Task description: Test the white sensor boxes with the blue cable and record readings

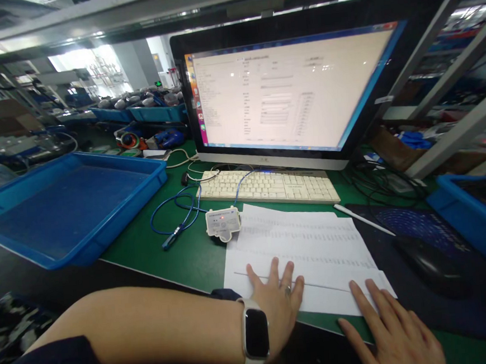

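Printed paper sheets (315, 238) lie overlapped on the green desk mat in front of the keyboard. My left hand (277, 300), with a ring and a white-strapped watch (255, 332) on the wrist, rests flat on the lower left of the sheets, fingers spread. Fingertips of my right hand (395, 330) touch the lower right corner of the paper; its fingers are apart and hold nothing. A thin straight line runs across the lower sheet beneath the left fingers; I cannot tell whether it is printed. A small white device (223, 223) with a red light sits at the paper's upper left.
A white keyboard (268, 185) stands before a large monitor (270, 96). Left is a blue tray (123, 219), with a coiled blue cable (173, 232) beside it. At right are a white stick-like pen (364, 219), a black mouse (428, 263) and a blue bin (473, 220).
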### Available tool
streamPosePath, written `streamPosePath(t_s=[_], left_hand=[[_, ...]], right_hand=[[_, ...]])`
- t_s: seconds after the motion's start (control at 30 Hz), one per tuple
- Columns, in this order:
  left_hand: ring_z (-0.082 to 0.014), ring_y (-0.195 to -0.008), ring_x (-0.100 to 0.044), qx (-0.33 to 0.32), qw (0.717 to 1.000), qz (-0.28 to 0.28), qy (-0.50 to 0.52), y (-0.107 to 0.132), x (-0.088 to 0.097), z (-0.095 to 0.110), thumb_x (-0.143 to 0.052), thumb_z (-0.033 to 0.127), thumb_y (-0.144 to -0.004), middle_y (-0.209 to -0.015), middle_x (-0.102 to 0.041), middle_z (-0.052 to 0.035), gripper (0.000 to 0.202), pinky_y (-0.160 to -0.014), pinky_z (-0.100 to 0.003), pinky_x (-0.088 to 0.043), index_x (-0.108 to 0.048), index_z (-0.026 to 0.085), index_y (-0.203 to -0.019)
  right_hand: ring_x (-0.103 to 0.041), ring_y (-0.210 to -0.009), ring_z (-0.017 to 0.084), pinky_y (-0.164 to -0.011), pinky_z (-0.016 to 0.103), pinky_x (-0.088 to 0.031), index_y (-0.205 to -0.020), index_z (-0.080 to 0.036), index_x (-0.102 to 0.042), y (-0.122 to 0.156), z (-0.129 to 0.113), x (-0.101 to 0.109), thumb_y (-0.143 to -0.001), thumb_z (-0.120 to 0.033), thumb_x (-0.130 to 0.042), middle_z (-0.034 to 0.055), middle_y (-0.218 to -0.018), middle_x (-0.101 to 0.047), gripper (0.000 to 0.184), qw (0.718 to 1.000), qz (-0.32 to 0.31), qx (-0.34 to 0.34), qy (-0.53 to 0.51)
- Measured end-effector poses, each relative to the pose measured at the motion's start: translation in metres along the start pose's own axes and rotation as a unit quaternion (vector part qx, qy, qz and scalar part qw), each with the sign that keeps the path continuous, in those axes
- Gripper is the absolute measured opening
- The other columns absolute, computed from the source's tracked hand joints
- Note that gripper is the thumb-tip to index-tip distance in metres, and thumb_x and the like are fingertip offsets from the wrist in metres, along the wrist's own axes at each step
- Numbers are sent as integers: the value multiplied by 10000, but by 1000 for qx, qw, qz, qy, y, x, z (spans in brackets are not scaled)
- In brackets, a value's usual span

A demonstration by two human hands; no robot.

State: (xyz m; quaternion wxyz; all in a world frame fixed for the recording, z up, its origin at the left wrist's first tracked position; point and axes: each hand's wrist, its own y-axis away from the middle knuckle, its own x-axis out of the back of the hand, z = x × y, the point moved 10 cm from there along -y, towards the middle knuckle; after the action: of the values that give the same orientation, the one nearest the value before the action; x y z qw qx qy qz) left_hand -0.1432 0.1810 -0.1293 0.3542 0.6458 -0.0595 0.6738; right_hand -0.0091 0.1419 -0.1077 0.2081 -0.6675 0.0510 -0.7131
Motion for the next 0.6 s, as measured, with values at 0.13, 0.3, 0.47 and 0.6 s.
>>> streamPosePath(t_s=[0.13,0.3,0.47,0.6], left_hand=[[-306,-1393,-103,5,1000,-13,2,-1,-4,1,-211,280,-951,-1504,-93,-19,479,-966,-745,-275,-207,245,-1429],[-309,-1389,-128,16,1000,-8,8,-2,-7,-1,-182,257,-955,-1504,-116,-8,470,-953,-745,-296,-236,267,-1422],[-314,-1388,-128,12,1000,-9,-5,-1,-5,-1,-212,288,-952,-1508,-114,-19,474,-953,-734,-306,-243,253,-1424],[-307,-1389,-131,22,1000,-9,-9,-2,-5,-3,-208,286,-952,-1505,-104,-2,474,-955,-734,-298,-233,271,-1425]], right_hand=[[-443,-1195,368,-880,553,-395,-1468,-259,-91,2,2,-5,-903,-432,-316,137,-1413,-393,632,1000,-23,-6,-13],[-460,-1167,393,-857,570,-398,-1467,-238,-119,-3,-2,4,-898,-451,-318,167,-1395,-406,640,1000,14,-11,-9],[-460,-1173,384,-851,561,-404,-1469,-242,-99,-3,-3,4,-908,-435,-290,161,-1383,-424,623,1000,10,-13,-10],[-452,-1186,369,-878,557,-391,-1463,-267,-122,-1,0,1,-899,-465,-321,137,-1406,-403,630,1000,8,-24,-10]])
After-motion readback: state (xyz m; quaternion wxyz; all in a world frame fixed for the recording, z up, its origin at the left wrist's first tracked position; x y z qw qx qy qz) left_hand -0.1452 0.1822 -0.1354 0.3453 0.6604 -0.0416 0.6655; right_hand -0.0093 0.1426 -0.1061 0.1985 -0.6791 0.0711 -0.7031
